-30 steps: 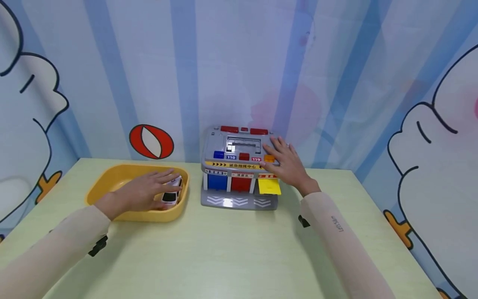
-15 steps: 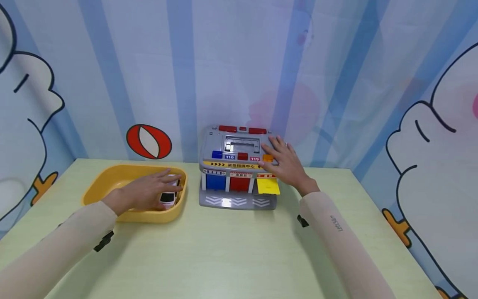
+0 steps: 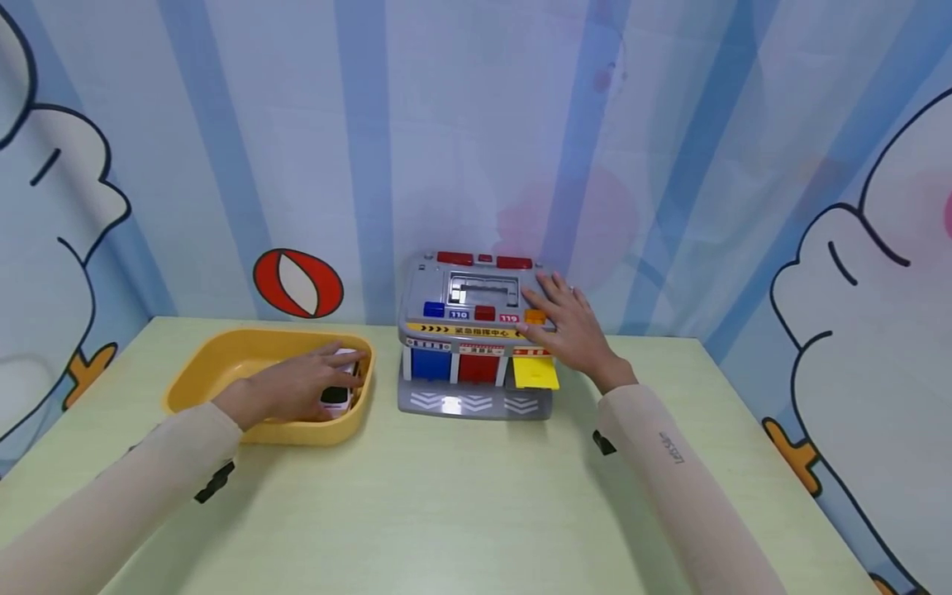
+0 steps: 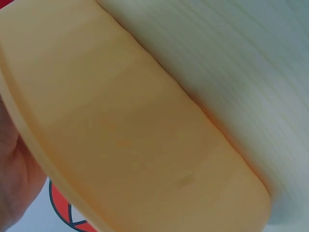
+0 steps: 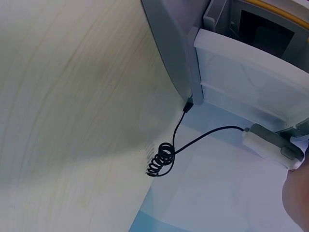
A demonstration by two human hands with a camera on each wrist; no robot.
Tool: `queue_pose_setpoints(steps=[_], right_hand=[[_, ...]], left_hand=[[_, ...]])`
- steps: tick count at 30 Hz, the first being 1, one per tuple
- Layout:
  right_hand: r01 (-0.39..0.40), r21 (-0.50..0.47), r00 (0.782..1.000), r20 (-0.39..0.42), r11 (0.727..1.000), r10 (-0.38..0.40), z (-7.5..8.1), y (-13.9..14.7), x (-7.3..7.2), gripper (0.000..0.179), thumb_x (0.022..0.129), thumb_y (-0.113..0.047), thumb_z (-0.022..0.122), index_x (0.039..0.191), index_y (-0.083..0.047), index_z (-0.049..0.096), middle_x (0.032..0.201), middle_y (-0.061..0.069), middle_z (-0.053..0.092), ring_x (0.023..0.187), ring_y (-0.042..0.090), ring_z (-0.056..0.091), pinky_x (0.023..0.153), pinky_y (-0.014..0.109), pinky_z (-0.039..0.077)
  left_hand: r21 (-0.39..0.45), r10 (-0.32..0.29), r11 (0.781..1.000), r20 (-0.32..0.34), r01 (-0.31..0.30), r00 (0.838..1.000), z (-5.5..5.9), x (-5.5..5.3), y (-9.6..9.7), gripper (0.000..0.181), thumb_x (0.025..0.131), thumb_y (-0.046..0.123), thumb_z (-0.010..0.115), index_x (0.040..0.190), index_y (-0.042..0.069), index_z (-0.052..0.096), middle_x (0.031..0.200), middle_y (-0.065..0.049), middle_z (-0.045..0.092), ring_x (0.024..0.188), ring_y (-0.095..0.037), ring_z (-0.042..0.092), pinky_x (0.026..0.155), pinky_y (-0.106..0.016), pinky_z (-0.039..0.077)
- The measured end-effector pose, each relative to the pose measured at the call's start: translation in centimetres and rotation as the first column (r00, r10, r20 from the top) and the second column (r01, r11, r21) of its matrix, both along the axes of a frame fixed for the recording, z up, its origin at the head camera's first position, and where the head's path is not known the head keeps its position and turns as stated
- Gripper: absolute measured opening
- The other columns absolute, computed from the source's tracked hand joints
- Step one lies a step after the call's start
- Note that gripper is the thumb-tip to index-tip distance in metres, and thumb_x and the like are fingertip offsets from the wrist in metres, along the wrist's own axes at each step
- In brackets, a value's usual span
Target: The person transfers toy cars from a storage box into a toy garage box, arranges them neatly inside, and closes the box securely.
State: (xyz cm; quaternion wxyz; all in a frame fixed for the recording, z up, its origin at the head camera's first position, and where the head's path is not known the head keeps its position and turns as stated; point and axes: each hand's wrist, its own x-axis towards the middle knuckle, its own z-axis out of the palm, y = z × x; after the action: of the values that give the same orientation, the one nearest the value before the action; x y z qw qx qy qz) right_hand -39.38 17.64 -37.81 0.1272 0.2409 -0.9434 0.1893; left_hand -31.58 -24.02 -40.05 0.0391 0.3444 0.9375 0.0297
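My left hand (image 3: 301, 386) reaches into a yellow plastic tub (image 3: 297, 432) at the left. Its fingers and thumb straddle a small white toy car (image 3: 337, 398) with dark windows, gripping it by the sides near the tub's right end. In the left wrist view the tub's outer wall (image 4: 130, 125) hides the car. My right hand (image 3: 571, 332) rests with spread, straight fingers on the roof of a grey toy emergency station (image 3: 446, 289), at its right end. The station has a blue door (image 3: 431, 364), a red door (image 3: 478, 368) and a raised yellow door (image 3: 535, 372).
In the right wrist view, a white toy handset (image 5: 268, 146) hangs at the station's side on a coiled black cord (image 5: 164, 157). A pale wooden table (image 3: 461, 504) bears everything. Behind it hangs a striped blue curtain (image 3: 476, 124).
My left hand has shifted slightly right and its fingers have closed in around the toy car. The right hand has stayed on the station's roof.
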Motion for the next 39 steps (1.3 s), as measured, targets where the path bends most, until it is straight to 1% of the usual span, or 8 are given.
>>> queue_pose_setpoints(steps=[4,7,11,15,23,28,34,39], right_hand=[[0.000,-0.001,1.000,0.005,1.000,0.000,0.1,0.0,0.0,0.069,0.096,-0.052,0.052,0.156,-0.022,0.036,0.169,0.004,0.017,0.158,0.029,0.005,0.126,0.056,0.002],[0.002,-0.001,1.000,0.007,1.000,-0.002,0.1,0.0,0.0,0.069,0.096,-0.051,0.052,0.156,-0.022,0.036,0.169,0.004,0.017,0.158,0.029,0.005,0.126,0.055,0.002],[0.002,-0.001,1.000,0.001,1.000,-0.002,-0.1,0.0,0.0,0.069,0.096,-0.051,0.053,0.156,-0.022,0.036,0.169,0.004,0.017,0.158,0.029,0.005,0.126,0.055,0.002],[0.002,0.001,1.000,-0.002,1.000,-0.002,-0.1,0.0,-0.1,0.068,0.096,-0.051,0.052,0.156,-0.022,0.036,0.169,0.004,0.017,0.158,0.029,0.005,0.126,0.055,0.002],[0.002,-0.001,1.000,-0.006,1.000,-0.002,0.0,0.1,-0.1,0.068,0.096,-0.049,0.052,0.156,-0.022,0.036,0.169,0.004,0.018,0.158,0.029,0.005,0.126,0.055,0.003],[-0.003,-0.005,1.000,-0.009,1.000,0.003,0.0,0.1,0.0,0.067,0.096,-0.048,0.053,0.155,-0.021,0.037,0.169,0.005,0.018,0.158,0.029,0.006,0.126,0.055,0.003],[0.000,-0.008,1.000,-0.009,1.000,0.000,0.0,0.0,0.0,0.067,0.096,-0.049,0.053,0.155,-0.021,0.037,0.169,0.005,0.019,0.158,0.029,0.006,0.126,0.055,0.003],[0.003,-0.011,1.000,-0.008,1.000,-0.003,0.0,0.0,0.0,0.067,0.096,-0.049,0.053,0.155,-0.021,0.037,0.169,0.004,0.018,0.158,0.029,0.006,0.127,0.055,0.003]], left_hand=[[0.000,-0.012,1.000,-0.015,0.012,1.000,-0.1,-0.1,0.1,0.051,0.086,0.022,0.079,0.134,0.017,0.065,0.157,-0.015,0.042,0.146,-0.047,0.033,0.113,-0.061,0.037],[-0.004,-0.028,1.000,-0.039,0.028,0.999,-0.2,-0.2,0.2,0.048,0.087,0.024,0.078,0.133,0.017,0.067,0.155,-0.015,0.044,0.144,-0.046,0.036,0.113,-0.059,0.038],[-0.005,-0.038,0.999,-0.058,0.038,0.998,-0.3,-0.3,0.3,0.042,0.088,0.025,0.076,0.129,0.017,0.069,0.151,-0.014,0.049,0.140,-0.042,0.041,0.113,-0.057,0.040],[-0.009,-0.043,0.999,-0.062,0.043,0.997,-0.3,-0.3,0.5,0.037,0.088,0.023,0.076,0.125,0.018,0.072,0.148,-0.013,0.053,0.136,-0.040,0.045,0.110,-0.055,0.044],[-0.019,-0.058,0.998,-0.096,0.057,0.994,-0.4,-0.5,0.7,0.030,0.088,0.025,0.076,0.117,0.020,0.075,0.141,-0.011,0.057,0.127,-0.036,0.049,0.105,-0.050,0.049],[-0.043,-0.054,0.998,-0.100,0.050,0.994,-0.2,-0.6,1.0,0.031,0.085,0.024,0.078,0.116,0.020,0.076,0.136,-0.011,0.059,0.121,-0.033,0.050,0.101,-0.047,0.051],[-0.052,-0.040,0.998,-0.092,0.035,0.995,0.0,-0.4,1.2,0.031,0.084,0.024,0.079,0.115,0.020,0.076,0.135,-0.011,0.060,0.120,-0.033,0.050,0.100,-0.047,0.051],[-0.059,-0.042,0.998,-0.099,0.036,0.994,0.0,-0.3,1.3,0.030,0.085,0.024,0.079,0.114,0.020,0.077,0.134,-0.011,0.060,0.118,-0.032,0.050,0.099,-0.046,0.051]])
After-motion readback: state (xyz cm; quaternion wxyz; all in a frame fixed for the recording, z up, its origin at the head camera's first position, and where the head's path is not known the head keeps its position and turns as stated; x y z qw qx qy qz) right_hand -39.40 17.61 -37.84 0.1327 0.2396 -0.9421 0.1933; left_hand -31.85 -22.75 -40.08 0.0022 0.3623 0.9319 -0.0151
